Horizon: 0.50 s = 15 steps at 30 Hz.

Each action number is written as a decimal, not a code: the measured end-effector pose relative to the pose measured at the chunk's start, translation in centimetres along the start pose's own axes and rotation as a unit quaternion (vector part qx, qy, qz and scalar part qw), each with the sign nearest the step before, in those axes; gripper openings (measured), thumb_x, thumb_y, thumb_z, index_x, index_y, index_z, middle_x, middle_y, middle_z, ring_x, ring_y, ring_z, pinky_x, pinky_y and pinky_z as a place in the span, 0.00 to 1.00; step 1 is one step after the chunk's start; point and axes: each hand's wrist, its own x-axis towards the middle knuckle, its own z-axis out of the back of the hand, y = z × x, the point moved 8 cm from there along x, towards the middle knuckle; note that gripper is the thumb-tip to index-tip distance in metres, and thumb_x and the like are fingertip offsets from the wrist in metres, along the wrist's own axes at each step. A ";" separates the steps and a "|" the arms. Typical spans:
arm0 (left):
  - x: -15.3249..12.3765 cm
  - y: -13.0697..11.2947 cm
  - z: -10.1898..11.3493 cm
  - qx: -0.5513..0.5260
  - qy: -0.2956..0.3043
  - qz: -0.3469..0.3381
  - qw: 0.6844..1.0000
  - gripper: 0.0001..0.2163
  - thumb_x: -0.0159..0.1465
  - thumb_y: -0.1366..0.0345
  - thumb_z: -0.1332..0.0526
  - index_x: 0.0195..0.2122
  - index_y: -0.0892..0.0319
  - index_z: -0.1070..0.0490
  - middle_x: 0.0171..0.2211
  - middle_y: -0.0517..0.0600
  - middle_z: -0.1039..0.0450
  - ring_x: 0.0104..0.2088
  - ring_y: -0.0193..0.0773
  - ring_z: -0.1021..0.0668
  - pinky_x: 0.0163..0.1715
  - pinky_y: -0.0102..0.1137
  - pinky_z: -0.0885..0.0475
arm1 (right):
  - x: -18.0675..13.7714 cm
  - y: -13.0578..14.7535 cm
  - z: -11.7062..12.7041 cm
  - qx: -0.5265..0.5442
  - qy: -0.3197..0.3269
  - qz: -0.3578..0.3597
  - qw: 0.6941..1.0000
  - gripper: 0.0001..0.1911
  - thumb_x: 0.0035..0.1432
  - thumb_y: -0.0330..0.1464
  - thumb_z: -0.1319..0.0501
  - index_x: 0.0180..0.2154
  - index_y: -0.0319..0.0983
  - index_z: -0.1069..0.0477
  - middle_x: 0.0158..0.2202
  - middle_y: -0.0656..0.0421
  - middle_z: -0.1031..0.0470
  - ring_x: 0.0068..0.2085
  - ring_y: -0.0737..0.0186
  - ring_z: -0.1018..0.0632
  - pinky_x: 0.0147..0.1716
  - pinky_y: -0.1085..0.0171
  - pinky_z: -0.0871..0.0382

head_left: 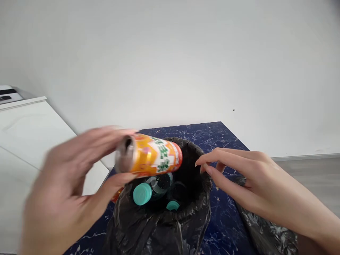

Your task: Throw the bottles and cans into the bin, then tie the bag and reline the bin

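My left hand (pixel 69 180), slightly blurred, is closed around an orange and white drink can (pixel 155 156) with green lettering. The can lies sideways above a black garbage bag (pixel 159 233) that lines a round bin, its opened top facing left. Inside the bag are a clear bottle with a teal cap (pixel 142 194) and a second teal cap (pixel 173 205). My right hand (pixel 239 177) has thumb and index finger pinched together at the bag's right rim; the exact contact is partly hidden.
The bin stands on a dark blue marbled surface (pixel 225 226). More black plastic (pixel 273 226) lies at the right, under my right forearm. A white cabinet (pixel 23 134) is at the left, a pale wall (pixel 170 63) behind. Something orange (pixel 117 195) shows beside the bin.
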 end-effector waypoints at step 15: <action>-0.6 0.8 -2.8 0.037 0.057 0.060 0.996 0.19 0.78 0.47 0.46 0.66 0.39 0.28 0.65 0.40 0.22 0.41 0.41 0.13 0.32 0.30 0.21 | 0.0 0.2 0.8 -0.005 -0.028 -0.003 1.000 0.11 0.78 0.35 0.44 0.51 0.49 0.23 0.47 0.62 0.15 0.34 0.65 0.17 0.30 0.65 0.26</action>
